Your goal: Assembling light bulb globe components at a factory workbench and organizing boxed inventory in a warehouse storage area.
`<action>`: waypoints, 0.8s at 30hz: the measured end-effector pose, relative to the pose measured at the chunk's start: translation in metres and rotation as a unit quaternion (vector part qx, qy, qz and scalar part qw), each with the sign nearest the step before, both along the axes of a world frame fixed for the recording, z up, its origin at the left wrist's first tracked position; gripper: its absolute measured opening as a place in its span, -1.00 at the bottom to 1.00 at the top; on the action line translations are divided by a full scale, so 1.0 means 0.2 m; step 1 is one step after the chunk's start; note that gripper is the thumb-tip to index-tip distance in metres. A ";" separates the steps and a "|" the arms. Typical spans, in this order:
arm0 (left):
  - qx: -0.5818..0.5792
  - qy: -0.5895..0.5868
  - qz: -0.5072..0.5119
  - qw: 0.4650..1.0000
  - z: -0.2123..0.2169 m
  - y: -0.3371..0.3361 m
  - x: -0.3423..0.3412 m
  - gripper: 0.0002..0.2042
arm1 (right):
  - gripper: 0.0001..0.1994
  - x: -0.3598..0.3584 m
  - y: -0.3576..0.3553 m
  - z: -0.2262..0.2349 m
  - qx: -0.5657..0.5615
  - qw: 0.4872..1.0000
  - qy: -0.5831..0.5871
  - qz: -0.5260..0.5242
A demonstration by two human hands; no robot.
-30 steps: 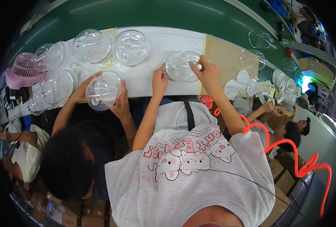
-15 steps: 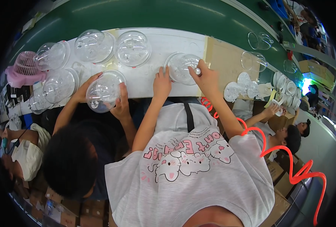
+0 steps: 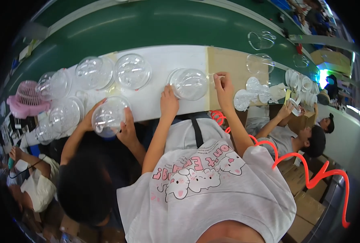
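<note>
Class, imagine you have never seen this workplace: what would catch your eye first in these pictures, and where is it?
Probably the bright red coiled tube, looping down the right side of the view. Next, the clear dome on the white board near the middle, with the person's left hand at its near left edge. At far left, a pink cage-like object stands out.

Colourless transparent dome (image 3: 192, 85), white desk (image 3: 164, 58), tan panel (image 3: 230, 60), green surface (image 3: 168, 30), bright red coiled hose (image 3: 305, 170), pale grey T-shirt (image 3: 216, 204) with pink-and-white cartoon animals (image 3: 204, 180).
</note>
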State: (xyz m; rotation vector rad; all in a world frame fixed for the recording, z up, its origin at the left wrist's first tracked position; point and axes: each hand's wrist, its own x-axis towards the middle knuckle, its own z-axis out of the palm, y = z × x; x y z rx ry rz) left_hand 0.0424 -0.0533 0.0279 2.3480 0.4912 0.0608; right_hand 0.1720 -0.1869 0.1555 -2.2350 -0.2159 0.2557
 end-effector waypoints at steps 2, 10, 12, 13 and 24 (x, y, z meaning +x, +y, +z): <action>-0.042 0.014 0.002 0.999 0.02 -0.02 0.03 -0.35 | -0.62 0.11 -0.21 -0.30 -0.038 0.994 0.096 -0.039; -0.115 -0.052 0.012 0.992 -0.12 0.03 -0.06 -0.43 | -0.42 -0.02 -0.08 -0.43 0.071 0.905 0.419 -0.004; -0.146 -0.075 0.043 0.986 -0.14 0.04 -0.09 -0.43 | -0.42 -0.04 -0.07 -0.47 0.073 0.903 0.422 -0.009; -0.147 -0.078 0.034 0.985 -0.15 0.04 -0.11 -0.43 | -0.43 -0.05 -0.07 -0.50 0.069 0.898 0.434 -0.007; -0.215 -0.071 0.241 0.944 -0.26 0.12 -0.39 -0.58 | -0.45 -0.14 0.19 -0.54 0.045 0.891 0.444 0.079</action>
